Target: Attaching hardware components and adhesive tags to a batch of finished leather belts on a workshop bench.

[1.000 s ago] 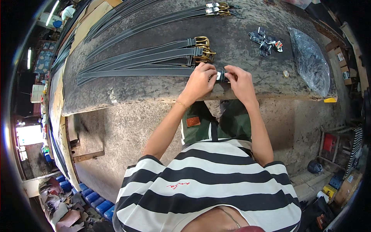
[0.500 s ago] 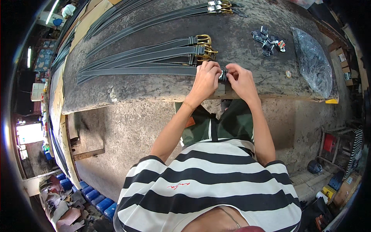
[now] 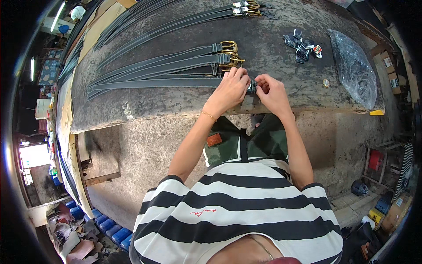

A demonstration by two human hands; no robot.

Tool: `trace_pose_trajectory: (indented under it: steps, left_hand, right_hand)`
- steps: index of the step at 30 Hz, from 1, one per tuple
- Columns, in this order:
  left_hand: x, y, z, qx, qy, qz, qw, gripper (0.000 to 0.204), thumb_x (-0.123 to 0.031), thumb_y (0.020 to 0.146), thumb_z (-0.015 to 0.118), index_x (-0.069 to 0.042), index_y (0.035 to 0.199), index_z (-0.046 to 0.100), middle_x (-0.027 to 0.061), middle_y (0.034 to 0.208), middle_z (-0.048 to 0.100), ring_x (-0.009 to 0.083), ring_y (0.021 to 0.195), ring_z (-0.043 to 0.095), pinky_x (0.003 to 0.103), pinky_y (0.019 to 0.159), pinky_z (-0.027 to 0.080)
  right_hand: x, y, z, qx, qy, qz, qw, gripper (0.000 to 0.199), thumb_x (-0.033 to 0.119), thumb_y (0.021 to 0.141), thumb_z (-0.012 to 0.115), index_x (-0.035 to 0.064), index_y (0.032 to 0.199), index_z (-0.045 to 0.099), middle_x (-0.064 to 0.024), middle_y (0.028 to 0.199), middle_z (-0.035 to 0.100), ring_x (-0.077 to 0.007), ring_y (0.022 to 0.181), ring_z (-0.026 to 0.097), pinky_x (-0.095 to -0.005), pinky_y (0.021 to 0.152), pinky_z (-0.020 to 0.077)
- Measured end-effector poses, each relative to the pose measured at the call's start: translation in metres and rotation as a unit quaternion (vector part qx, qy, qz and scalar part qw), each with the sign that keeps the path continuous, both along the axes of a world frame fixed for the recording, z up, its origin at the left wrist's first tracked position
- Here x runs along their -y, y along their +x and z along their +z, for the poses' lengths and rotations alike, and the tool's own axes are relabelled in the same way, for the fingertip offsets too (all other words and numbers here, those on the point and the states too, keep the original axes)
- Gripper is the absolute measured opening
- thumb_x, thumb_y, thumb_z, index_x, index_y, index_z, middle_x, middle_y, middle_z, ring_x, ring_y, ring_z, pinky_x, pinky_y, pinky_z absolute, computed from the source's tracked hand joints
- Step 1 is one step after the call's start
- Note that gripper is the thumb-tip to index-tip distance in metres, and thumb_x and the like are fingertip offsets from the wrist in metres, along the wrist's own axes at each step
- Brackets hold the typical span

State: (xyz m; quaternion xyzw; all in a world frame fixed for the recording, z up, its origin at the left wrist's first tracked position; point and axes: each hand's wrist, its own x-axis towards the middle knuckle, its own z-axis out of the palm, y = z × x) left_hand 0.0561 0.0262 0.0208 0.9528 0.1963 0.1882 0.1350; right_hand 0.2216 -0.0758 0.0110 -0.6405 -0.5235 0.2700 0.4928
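Both hands meet at the near edge of the bench (image 3: 184, 99) — the left hand (image 3: 231, 88) and right hand (image 3: 272, 92) pinch a small dark belt end (image 3: 252, 86) (partly hidden), just beside gold buckles (image 3: 229, 57).

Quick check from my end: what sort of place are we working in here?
Most likely a small leather belt workshop. Long dark belts with brass buckles lie in rows on a worn workbench, loose buckle parts sit nearby, and both hands work at one belt's end.
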Motion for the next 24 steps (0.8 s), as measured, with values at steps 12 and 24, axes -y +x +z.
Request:
trace_pose_trajectory:
  steps: [12, 24]
  left_hand:
    - [-0.018, 0.001, 0.019, -0.09, -0.023, -0.075, 0.993, 0.008, -0.007, 0.087, 0.067, -0.002, 0.093, 0.065, 0.0122, 0.116, 0.056, 0.0317, 0.112, 0.052, 0.042, 0.096, 0.045]
    - [-0.033, 0.002, 0.014, -0.055, -0.028, -0.126, 0.99, 0.013, -0.01, 0.09, 0.068, -0.006, 0.1, 0.061, 0.0119, 0.123, 0.053, 0.0324, 0.117, 0.05, 0.044, 0.099, 0.043]
  right_hand:
    - [0.0, -0.001, -0.004, -0.014, -0.013, -0.02, 1.0, 0.018, 0.002, 0.084, 0.068, 0.0002, 0.102, 0.067, -0.0087, 0.082, 0.07, -0.0158, 0.068, 0.063, -0.0298, 0.066, 0.0521]
    - [0.0, -0.003, -0.006, -0.012, -0.004, -0.03, 0.999, 0.019, 0.003, 0.084, 0.069, 0.0018, 0.103, 0.067, -0.0076, 0.081, 0.069, -0.0153, 0.067, 0.062, -0.0298, 0.066, 0.0515]
